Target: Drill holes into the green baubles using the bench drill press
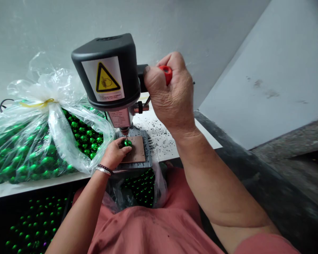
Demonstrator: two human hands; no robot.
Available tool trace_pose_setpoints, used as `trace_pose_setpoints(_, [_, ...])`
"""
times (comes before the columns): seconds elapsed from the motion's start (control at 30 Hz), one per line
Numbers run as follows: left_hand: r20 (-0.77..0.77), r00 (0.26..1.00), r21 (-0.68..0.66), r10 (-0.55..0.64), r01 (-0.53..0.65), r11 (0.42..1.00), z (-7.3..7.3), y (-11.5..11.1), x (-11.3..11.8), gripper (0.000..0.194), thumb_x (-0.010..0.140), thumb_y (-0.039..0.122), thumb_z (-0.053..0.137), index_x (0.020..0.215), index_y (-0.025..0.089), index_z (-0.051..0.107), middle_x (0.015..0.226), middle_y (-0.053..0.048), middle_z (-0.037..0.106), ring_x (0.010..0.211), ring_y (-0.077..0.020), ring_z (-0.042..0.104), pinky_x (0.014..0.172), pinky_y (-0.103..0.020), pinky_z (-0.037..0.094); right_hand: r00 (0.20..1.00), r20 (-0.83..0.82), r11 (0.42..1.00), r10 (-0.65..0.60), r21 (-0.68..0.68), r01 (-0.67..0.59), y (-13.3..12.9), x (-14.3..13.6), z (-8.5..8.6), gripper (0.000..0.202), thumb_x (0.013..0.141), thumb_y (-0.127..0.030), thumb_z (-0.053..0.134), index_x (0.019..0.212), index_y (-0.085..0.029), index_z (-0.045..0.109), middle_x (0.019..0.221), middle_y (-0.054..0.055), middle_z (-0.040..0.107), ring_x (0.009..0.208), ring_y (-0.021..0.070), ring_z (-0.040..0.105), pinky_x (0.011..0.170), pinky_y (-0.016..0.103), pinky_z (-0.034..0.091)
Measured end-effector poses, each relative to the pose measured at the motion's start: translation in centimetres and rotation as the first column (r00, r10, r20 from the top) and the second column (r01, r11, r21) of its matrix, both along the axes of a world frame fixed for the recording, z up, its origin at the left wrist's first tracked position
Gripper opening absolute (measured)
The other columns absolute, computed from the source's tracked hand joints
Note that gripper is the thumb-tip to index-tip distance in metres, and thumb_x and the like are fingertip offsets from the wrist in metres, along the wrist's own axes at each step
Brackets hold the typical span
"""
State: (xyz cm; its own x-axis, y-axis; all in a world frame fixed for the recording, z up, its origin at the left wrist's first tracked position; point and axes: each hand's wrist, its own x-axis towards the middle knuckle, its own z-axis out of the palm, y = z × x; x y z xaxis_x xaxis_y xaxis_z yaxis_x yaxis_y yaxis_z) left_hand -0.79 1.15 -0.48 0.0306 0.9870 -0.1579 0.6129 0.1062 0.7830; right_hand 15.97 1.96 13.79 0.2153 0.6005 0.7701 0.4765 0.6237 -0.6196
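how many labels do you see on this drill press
2 visible: the warning label on the black motor housing, and a smaller label below it, above the drill chuck. Others may hide on sides facing away.

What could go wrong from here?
1. The bare left hand holds the shiny round green ball just below the thin metal drill bit; a slip could mean injury.
2. Only that hand is seen steadying the ball; it might roll on the flat brown board.
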Motion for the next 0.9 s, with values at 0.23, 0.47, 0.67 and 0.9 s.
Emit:
trace_pose_setpoints(0.23, [-0.226, 0.970, 0.128, -0.088, 0.119, 0.985, -0.2, 0.3, -0.1, 0.044, 0.068, 0.035, 0.065, 0.109, 0.021, 0.064, 0.090, -0.002, 0.069, 0.079, -0.0167, 0.061, 0.073, -0.027, 0.048, 1.000, 0.028, 1.000, 0.007, -0.022, -0.006, 1.0, 0.3, 0.7, 0.027, 0.081, -0.036, 0.047, 0.066, -0.020, 0.033, 0.057, -0.005, 0.031, 0.055, 0.0057, 0.027, 0.054, 0.021, 0.029])
trace_pose_setpoints(0.47, [-0.297, 0.952, 0.136, -0.078, 0.122, 0.983, 0.0, -0.1, 0.0, 0.037, 0.070, 0.036, 0.063, 0.104, 0.021, 0.067, 0.099, -0.004, 0.068, 0.090, -0.0201, 0.061, 0.082, -0.029, 0.045, 1.000, 0.020, 0.996, -0.021, -0.086, 0.022, 2.3, 0.2, 1.5, 0.031, 0.082, -0.031, 0.049, 0.062, -0.020, 0.028, 0.056, -0.005, 0.030, 0.055, 0.0070, 0.028, 0.057, 0.023, 0.032])
trace_pose_setpoints(0.67, [-0.249, 0.967, 0.150, -0.057, 0.097, 0.984, -0.4, -0.2, -0.1, 0.043, 0.070, 0.035, 0.063, 0.110, 0.021, 0.064, 0.106, -0.003, 0.067, 0.095, -0.0192, 0.061, 0.085, -0.028, 0.044, 0.995, 0.068, 0.985, -0.069, 0.161, 0.057, -0.9, -0.1, -1.8, 0.017, 0.081, -0.027, 0.046, 0.069, -0.021, 0.036, 0.058, -0.006, 0.032, 0.052, 0.0059, 0.030, 0.054, 0.022, 0.034])
trace_pose_setpoints(0.9, [-0.268, 0.962, 0.115, -0.058, 0.091, 0.989, 0.1, -0.4, 0.1, 0.041, 0.071, 0.035, 0.062, 0.109, 0.021, 0.065, 0.101, -0.005, 0.068, 0.092, -0.0204, 0.061, 0.084, -0.030, 0.045, 0.964, 0.146, 0.951, -0.221, 0.251, 0.180, -3.5, -0.3, -6.3, 0.009, 0.077, -0.021, 0.051, 0.075, -0.023, 0.042, 0.060, -0.005, 0.045, 0.053, 0.0064, 0.041, 0.053, 0.022, 0.038])
